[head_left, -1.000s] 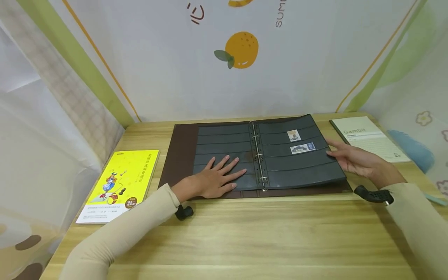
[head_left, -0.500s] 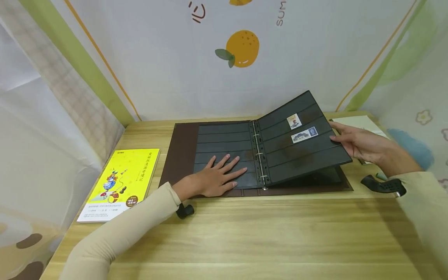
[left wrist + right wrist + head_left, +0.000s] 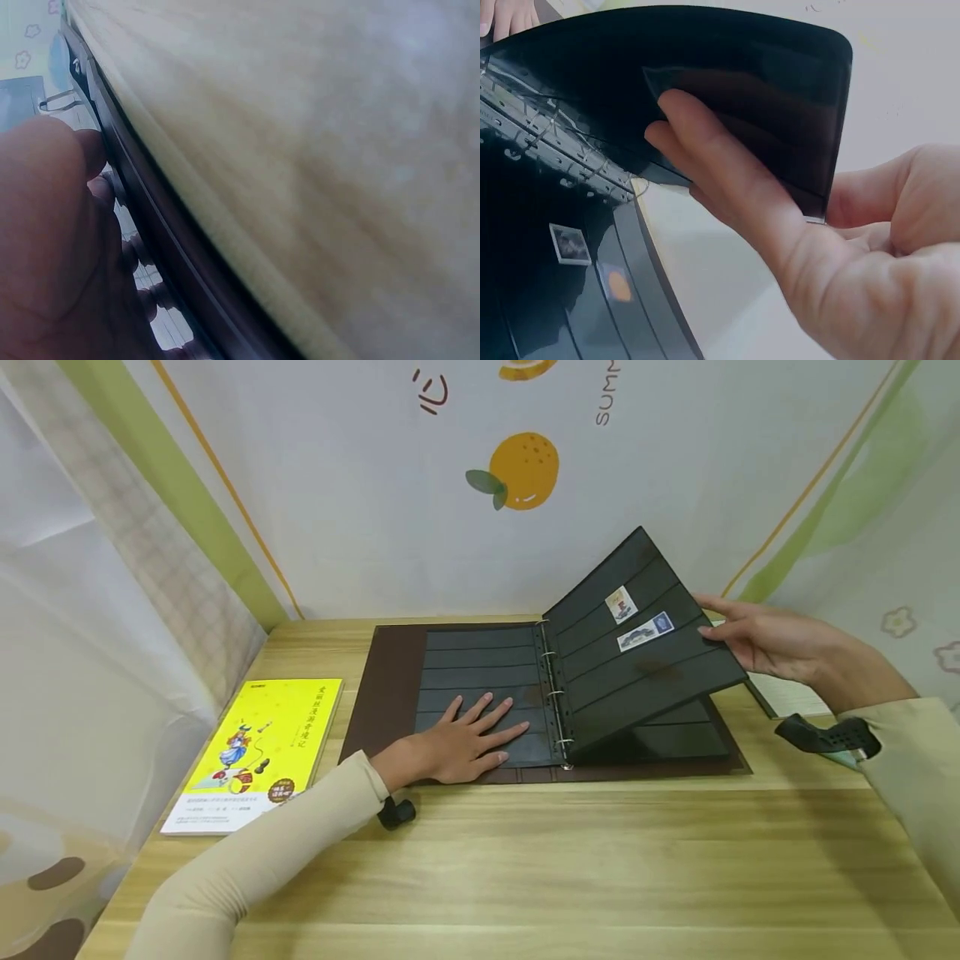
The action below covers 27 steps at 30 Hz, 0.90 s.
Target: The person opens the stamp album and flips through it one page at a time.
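Note:
A ring-bound stamp album (image 3: pixel 390 693) with a dark brown cover lies spread on the table. My left hand (image 3: pixel 468 749) rests with fingers spread on its left black page (image 3: pixel 480 657). By its outer edge, my right hand (image 3: pixel 780 643) pinches a raised black album page (image 3: pixel 652 685), thumb on the near face and fingers behind, as the right wrist view shows. Two stamps, a small stamp (image 3: pixel 621 605) and a wider blue-and-white stamp (image 3: pixel 646 632), sit in that page's strips. Beneath it, another page shows a stamp (image 3: pixel 571 244) in the right wrist view.
A yellow book (image 3: pixel 258 743) lies left of the album. A pale notebook (image 3: pixel 791 695) is partly hidden behind my right hand. A printed curtain (image 3: pixel 375 527) hangs along the table's back edge. Metal rings (image 3: pixel 555 693) run up the album's spine.
My right hand has lifted the page from nearly flat to a steep tilt, baring part of the page below. My left hand has stayed in place.

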Each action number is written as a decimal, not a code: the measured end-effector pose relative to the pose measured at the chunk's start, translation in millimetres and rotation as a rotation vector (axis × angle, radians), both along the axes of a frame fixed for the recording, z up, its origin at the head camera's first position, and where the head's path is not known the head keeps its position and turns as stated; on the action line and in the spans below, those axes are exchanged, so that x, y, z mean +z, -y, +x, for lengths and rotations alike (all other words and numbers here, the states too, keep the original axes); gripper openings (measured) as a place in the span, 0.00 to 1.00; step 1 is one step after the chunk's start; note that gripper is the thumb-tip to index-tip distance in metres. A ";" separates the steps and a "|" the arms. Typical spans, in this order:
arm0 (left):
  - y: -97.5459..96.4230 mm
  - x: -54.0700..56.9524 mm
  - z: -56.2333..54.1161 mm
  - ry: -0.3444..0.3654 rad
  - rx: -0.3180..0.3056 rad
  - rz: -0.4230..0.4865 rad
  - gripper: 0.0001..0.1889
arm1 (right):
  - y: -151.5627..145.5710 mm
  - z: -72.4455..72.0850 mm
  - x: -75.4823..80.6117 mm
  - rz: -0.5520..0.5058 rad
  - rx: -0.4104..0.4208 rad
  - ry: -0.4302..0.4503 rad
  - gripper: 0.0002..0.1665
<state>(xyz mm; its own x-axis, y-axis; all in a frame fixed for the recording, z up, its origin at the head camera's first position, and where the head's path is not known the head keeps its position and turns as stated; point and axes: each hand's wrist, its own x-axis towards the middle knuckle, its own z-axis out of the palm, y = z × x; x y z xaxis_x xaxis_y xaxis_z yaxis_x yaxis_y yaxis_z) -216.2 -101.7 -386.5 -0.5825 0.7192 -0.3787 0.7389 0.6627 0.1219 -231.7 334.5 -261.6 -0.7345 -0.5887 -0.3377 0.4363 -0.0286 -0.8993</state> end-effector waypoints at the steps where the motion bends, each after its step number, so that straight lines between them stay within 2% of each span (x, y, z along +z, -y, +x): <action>1: 0.2 -0.1 0.2 -0.002 0.002 0.001 0.29 | 2.6 -1.0 2.0 0.024 0.002 -0.007 0.51; 6: 0.1 -1.3 1.0 -0.008 0.005 -0.002 0.29 | 17.9 -6.1 12.4 0.067 0.028 -0.021 0.51; 12: -1.8 -2.1 -1.4 -0.014 0.005 -0.009 0.30 | 45.2 -4.7 26.6 0.397 -0.015 -0.145 0.47; 14: -2.1 -0.8 -2.1 -0.017 0.006 -0.018 0.30 | 53.8 -2.7 30.0 0.462 -0.032 -0.165 0.46; 18: -4.2 5.5 -1.3 -0.045 0.000 -0.045 0.30 | 65.8 1.2 33.1 0.466 -0.052 -0.159 0.48; 20: -9.8 13.5 -0.3 -0.074 -0.005 -0.035 0.31 | 67.9 4.0 35.0 0.445 -0.063 -0.155 0.48; 21: -13.4 18.3 1.0 -0.084 -0.001 0.001 0.31 | 69.1 5.2 35.8 0.436 -0.067 -0.155 0.48; 23: -23.0 28.9 4.7 -0.085 0.031 0.139 0.31 | 73.1 7.7 37.6 0.430 -0.078 -0.162 0.47; 25: -35.8 41.7 10.9 -0.062 0.089 0.347 0.30 | 79.2 10.0 38.7 0.444 -0.100 -0.173 0.47; 27: -51.3 57.7 18.3 0.001 0.161 0.571 0.30 | 86.7 13.1 40.0 0.473 -0.113 -0.196 0.48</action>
